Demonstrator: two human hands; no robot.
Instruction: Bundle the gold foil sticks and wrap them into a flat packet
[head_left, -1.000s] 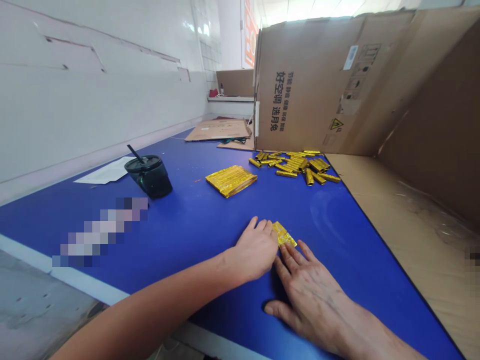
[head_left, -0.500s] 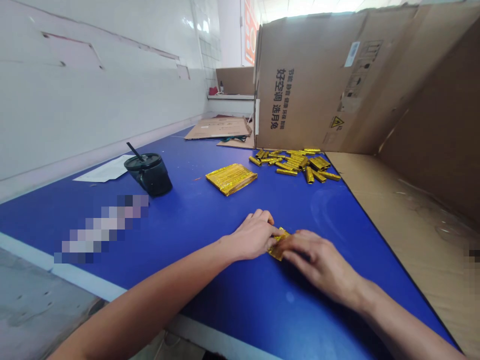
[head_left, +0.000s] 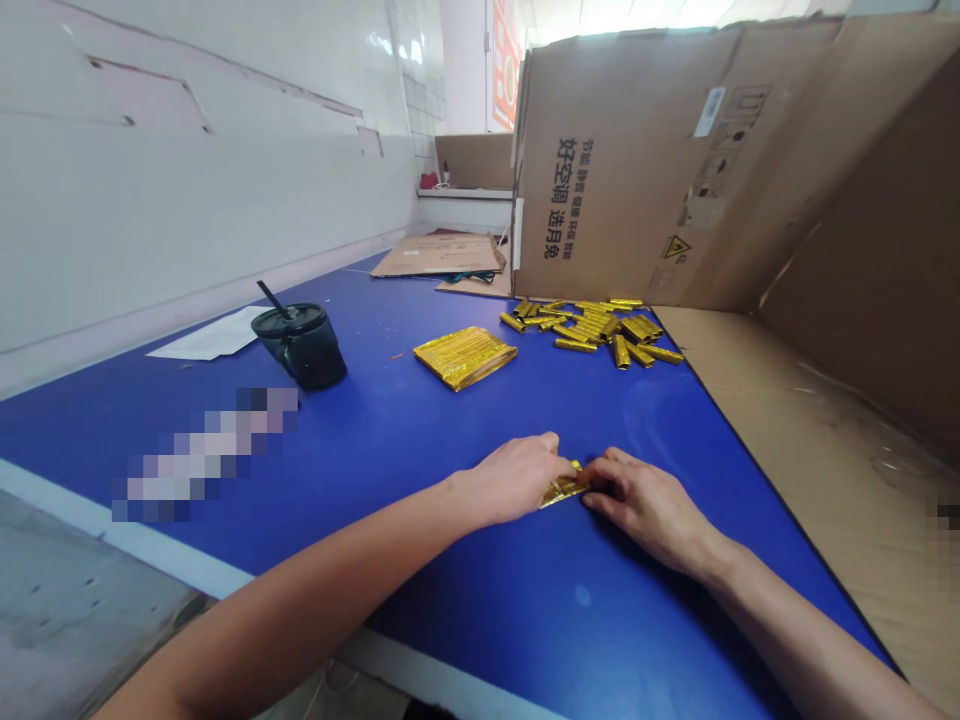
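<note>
On the blue table (head_left: 420, 450), a small piece of shiny gold foil paper (head_left: 559, 491) lies between my two hands, partly covered by fingers. My left hand (head_left: 517, 478) presses its fingertips onto the foil's left part. Pinched at the right end of the same piece are the thumb and fingers of my right hand (head_left: 649, 508). Beyond them sits a flat stack of gold foil sheets (head_left: 465, 356). Farther back, several rolled gold foil tubes (head_left: 592, 325) lie in a loose pile.
A dark lidded mug (head_left: 309, 348) with a straw stands at the left, near a white paper sheet (head_left: 214, 335). A large cardboard box (head_left: 630, 180) rises behind the tubes. Flattened cardboard (head_left: 439, 256) lies at the far end, and a wall runs along the left.
The gold foil piece has turned and looks narrower. My right hand has shifted slightly right and up, with its fingers gathered at the foil's end; my left hand stays on it.
</note>
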